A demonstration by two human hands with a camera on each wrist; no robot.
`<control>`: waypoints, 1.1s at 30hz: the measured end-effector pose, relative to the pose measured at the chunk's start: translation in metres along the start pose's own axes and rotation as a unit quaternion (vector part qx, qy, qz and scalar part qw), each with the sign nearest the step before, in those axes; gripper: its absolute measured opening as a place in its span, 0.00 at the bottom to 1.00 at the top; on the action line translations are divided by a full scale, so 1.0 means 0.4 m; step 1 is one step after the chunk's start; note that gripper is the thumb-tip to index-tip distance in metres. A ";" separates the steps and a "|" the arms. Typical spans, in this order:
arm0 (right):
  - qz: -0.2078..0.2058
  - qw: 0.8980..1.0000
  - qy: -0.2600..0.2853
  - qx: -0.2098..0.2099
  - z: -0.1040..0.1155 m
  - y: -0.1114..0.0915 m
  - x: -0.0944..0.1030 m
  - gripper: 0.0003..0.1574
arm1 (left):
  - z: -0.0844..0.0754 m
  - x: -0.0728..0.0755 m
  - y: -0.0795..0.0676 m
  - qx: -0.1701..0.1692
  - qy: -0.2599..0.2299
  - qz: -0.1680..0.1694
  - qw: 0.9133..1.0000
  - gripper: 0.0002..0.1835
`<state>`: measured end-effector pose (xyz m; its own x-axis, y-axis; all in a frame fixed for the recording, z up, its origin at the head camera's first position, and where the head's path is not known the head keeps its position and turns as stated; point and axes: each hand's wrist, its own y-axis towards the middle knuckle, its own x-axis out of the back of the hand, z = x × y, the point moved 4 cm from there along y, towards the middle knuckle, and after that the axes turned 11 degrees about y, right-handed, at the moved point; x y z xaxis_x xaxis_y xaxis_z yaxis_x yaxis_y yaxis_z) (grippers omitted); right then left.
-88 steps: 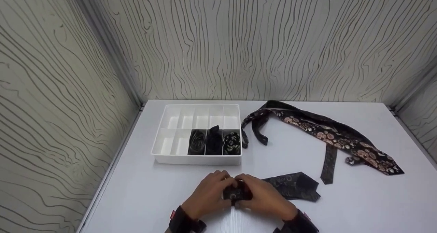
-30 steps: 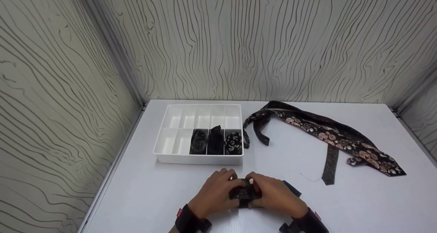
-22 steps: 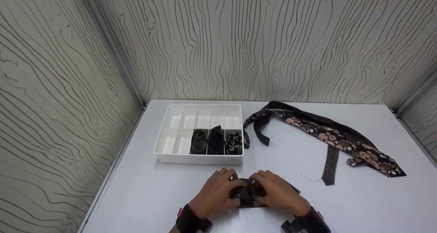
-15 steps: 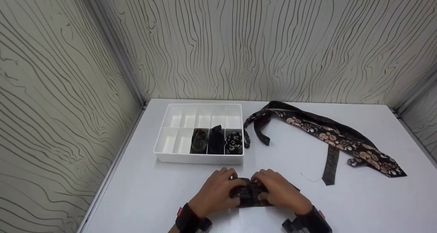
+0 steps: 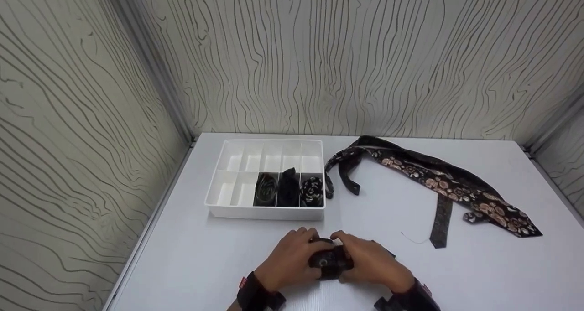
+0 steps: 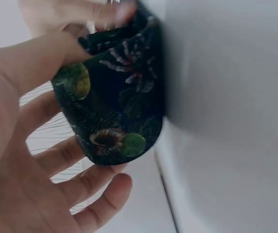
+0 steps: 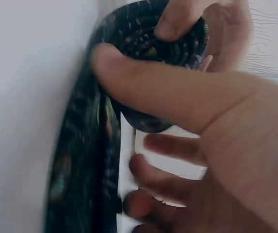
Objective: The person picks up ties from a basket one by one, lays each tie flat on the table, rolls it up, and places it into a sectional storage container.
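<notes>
Hands: two, left hand and right hand. Wristbands: two, one per wrist. Part-rolled tie in the fingers: one. White tray: one. Compartments: ten, five far, five near. Tie rolls in tray: three, one each in the three right compartments of the near row. Loose ties, right side: overlapping, exact count unclear, one broad floral tip visible. Thread-like line: one. Counter: one.

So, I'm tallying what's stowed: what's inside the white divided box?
Three dark neckties, side by side in the near-right part of the box; they cover the floor beneath.
</notes>
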<state>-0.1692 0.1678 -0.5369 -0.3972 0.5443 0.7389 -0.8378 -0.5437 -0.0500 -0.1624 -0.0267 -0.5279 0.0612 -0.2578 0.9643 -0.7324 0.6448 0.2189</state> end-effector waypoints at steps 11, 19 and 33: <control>-0.011 0.999 0.017 0.027 0.000 0.002 0.006 0.39 | -0.009 0.004 0.010 -0.015 0.000 -0.025 1.000 0.25; -0.020 0.999 0.032 0.024 0.004 0.007 0.002 0.34 | -0.016 0.009 0.014 -0.039 0.026 -0.080 0.996 0.21; -0.025 0.999 0.039 0.027 -0.002 0.009 -0.004 0.37 | -0.024 -0.003 0.020 -0.015 0.029 -0.041 0.999 0.30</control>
<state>-0.1718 0.1655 -0.5389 -0.3862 0.6185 0.6843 -0.8362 -0.5480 0.0233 -0.1621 -0.0143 -0.5257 0.1599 -0.2698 0.9495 -0.7026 0.6446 0.3015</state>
